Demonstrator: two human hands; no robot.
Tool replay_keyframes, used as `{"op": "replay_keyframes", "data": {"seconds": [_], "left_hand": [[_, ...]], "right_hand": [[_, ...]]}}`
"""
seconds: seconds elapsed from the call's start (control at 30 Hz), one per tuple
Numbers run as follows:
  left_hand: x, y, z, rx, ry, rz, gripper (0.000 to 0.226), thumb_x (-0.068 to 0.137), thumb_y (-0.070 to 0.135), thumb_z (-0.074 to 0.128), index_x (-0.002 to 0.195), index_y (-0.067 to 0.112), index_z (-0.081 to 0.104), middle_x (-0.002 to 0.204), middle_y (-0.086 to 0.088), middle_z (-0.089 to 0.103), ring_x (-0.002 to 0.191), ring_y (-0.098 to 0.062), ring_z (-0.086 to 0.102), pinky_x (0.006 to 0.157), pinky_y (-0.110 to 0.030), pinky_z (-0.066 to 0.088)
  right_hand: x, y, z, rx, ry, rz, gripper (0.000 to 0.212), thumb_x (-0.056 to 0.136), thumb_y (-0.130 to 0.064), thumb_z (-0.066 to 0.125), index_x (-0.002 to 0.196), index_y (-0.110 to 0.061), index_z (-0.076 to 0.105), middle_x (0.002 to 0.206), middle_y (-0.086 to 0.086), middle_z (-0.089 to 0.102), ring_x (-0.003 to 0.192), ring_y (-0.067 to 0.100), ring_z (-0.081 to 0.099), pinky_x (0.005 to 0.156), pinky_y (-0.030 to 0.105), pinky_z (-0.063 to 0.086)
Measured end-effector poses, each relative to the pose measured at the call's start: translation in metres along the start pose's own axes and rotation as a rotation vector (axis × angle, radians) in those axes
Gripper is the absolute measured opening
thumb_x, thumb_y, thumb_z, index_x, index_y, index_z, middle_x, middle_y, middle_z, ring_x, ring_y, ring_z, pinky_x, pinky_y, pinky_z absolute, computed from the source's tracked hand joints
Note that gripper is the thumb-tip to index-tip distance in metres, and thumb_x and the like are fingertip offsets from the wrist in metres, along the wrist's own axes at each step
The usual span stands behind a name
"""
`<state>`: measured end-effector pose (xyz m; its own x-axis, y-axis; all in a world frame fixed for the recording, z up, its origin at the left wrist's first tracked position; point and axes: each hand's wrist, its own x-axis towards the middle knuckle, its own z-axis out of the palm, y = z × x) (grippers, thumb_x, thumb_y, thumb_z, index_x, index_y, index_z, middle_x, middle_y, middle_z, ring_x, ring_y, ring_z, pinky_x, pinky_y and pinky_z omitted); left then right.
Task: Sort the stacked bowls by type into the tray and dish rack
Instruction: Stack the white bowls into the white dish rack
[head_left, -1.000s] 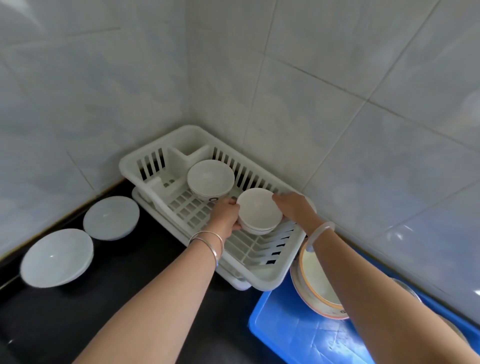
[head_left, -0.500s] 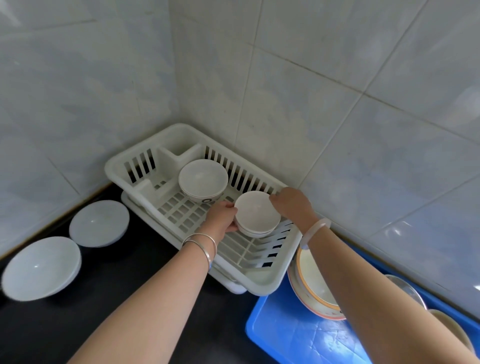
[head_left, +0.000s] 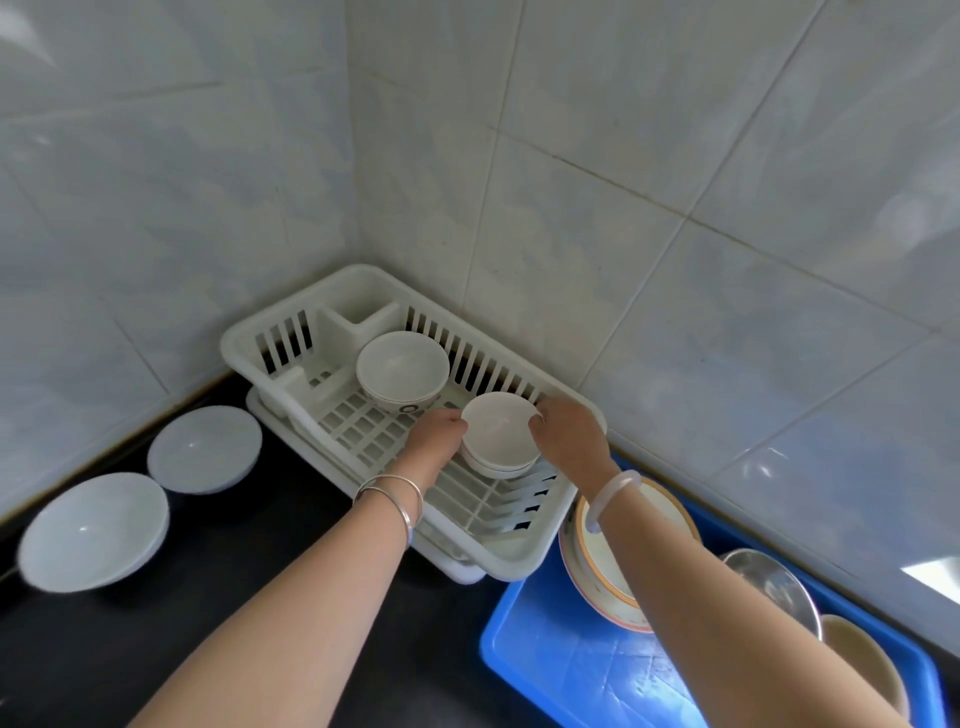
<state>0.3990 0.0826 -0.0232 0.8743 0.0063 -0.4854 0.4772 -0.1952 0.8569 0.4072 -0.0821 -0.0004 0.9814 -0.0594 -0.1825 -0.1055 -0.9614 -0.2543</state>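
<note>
You are gripping the stack of bowls (head_left: 498, 436) from both sides, your left hand (head_left: 436, 434) and right hand (head_left: 563, 439) curling round its rim, over the right half of the dish rack (head_left: 519, 561). It is probably feeling hard, glazed, slippery and chippable, so opposite rim edges are offering the surest hold. The mouths are facing up, and being round, the bowls are showing no long axis.

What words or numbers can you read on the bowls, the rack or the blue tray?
None can be read anywhere.
Far white bowl in the dish rack: dark marks near its base, too blurred to tell letters from pattern.
Near white bowl, gripped by the left hand and right hand: no text.
Blue tray: no text.
</note>
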Motion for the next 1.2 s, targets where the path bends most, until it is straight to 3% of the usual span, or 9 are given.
{"op": "replay_keyframes", "data": {"seconds": [0.1, 0.23, 0.37, 0.53, 0.6, 0.73, 0.83, 1.03, 1.2], "left_hand": [[-0.015, 0.004, -0.01, 0.066, 0.011, 0.075, 0.023, 0.092, 0.015, 0.041, 0.084, 0.026, 0.06, 0.086, 0.002, 0.057, 0.092, -0.021, 0.051, 0.085, -0.032, 0.042], [-0.05, 0.0, -0.037, 0.141, 0.106, 0.178, 0.036, 0.096, 0.024, 0.04, 0.127, 0.019, 0.056, 0.13, -0.001, 0.058, 0.119, -0.022, 0.053, 0.101, -0.037, 0.042], [-0.088, -0.021, -0.078, 0.074, 0.246, 0.264, 0.033, 0.096, 0.028, 0.044, 0.124, 0.02, 0.059, 0.127, 0.001, 0.059, 0.113, -0.014, 0.054, 0.098, -0.032, 0.044], [-0.125, -0.067, -0.132, 0.099, 0.524, 0.251, 0.028, 0.095, 0.019, 0.048, 0.119, 0.015, 0.061, 0.121, -0.001, 0.064, 0.106, -0.008, 0.055, 0.089, -0.02, 0.039], [-0.135, -0.088, -0.15, 0.144, 0.618, 0.236, 0.027, 0.094, 0.014, 0.049, 0.119, 0.012, 0.061, 0.121, -0.005, 0.064, 0.112, -0.015, 0.057, 0.091, -0.022, 0.039], [-0.146, -0.127, -0.185, 0.224, 0.821, 0.155, 0.032, 0.092, 0.009, 0.052, 0.123, 0.007, 0.057, 0.13, -0.012, 0.057, 0.122, -0.029, 0.05, 0.1, -0.037, 0.039], [-0.147, -0.154, -0.21, 0.241, 0.937, 0.051, 0.043, 0.09, 0.007, 0.054, 0.132, 0.005, 0.048, 0.142, -0.015, 0.044, 0.133, -0.031, 0.038, 0.105, -0.042, 0.035], [-0.141, -0.188, -0.235, 0.012, 0.938, -0.087, 0.065, 0.089, 0.008, 0.056, 0.146, 0.011, 0.026, 0.147, -0.015, 0.039, 0.135, -0.031, 0.038, 0.109, -0.045, 0.032], [-0.135, -0.197, -0.238, -0.282, 0.873, -0.088, 0.06, 0.089, 0.008, 0.053, 0.144, 0.022, 0.032, 0.138, -0.003, 0.053, 0.125, -0.023, 0.051, 0.097, -0.031, 0.036]], "right_hand": [[-0.017, -0.006, -0.008, 0.099, 0.034, -0.001, 0.038, 0.097, -0.022, 0.036, 0.129, -0.011, 0.055, 0.115, 0.012, 0.066, 0.101, 0.027, 0.061, 0.074, 0.026, 0.038], [-0.044, -0.034, -0.021, 0.148, -0.013, -0.067, 0.036, 0.099, -0.022, 0.033, 0.125, -0.014, 0.056, 0.115, 0.011, 0.066, 0.092, 0.026, 0.061, 0.072, 0.028, 0.043], [-0.082, -0.075, -0.017, 0.298, -0.044, -0.123, 0.033, 0.098, -0.025, 0.036, 0.117, -0.017, 0.062, 0.099, 0.007, 0.07, 0.075, 0.023, 0.061, 0.065, 0.032, 0.049], [-0.118, -0.135, 0.015, 0.439, -0.08, -0.258, 0.027, 0.094, -0.023, 0.045, 0.111, -0.018, 0.066, 0.093, 0.002, 0.071, 0.079, 0.02, 0.063, 0.068, 0.028, 0.046], [-0.121, -0.157, 0.034, 0.408, -0.135, -0.283, 0.029, 0.094, -0.023, 0.044, 0.113, -0.019, 0.065, 0.092, 0.004, 0.069, 0.079, 0.019, 0.061, 0.067, 0.025, 0.042], [-0.114, -0.194, 0.075, 0.295, -0.28, -0.294, 0.033, 0.097, -0.025, 0.04, 0.117, -0.011, 0.062, 0.107, 0.011, 0.069, 0.094, 0.025, 0.064, 0.073, 0.03, 0.049], [-0.104, -0.216, 0.101, 0.211, -0.37, -0.291, 0.042, 0.099, -0.033, 0.039, 0.133, -0.013, 0.05, 0.124, 0.011, 0.062, 0.111, 0.026, 0.059, 0.089, 0.032, 0.046], [-0.079, -0.25, 0.137, 0.215, -0.47, -0.199, 0.061, 0.099, -0.044, 0.036, 0.147, -0.007, 0.027, 0.15, 0.013, 0.036, 0.137, 0.029, 0.037, 0.11, 0.036, 0.03], [-0.062, -0.267, 0.157, 0.37, -0.464, -0.102, 0.048, 0.096, -0.04, 0.041, 0.131, -0.006, 0.044, 0.123, 0.017, 0.059, 0.108, 0.032, 0.059, 0.094, 0.04, 0.049]]}}
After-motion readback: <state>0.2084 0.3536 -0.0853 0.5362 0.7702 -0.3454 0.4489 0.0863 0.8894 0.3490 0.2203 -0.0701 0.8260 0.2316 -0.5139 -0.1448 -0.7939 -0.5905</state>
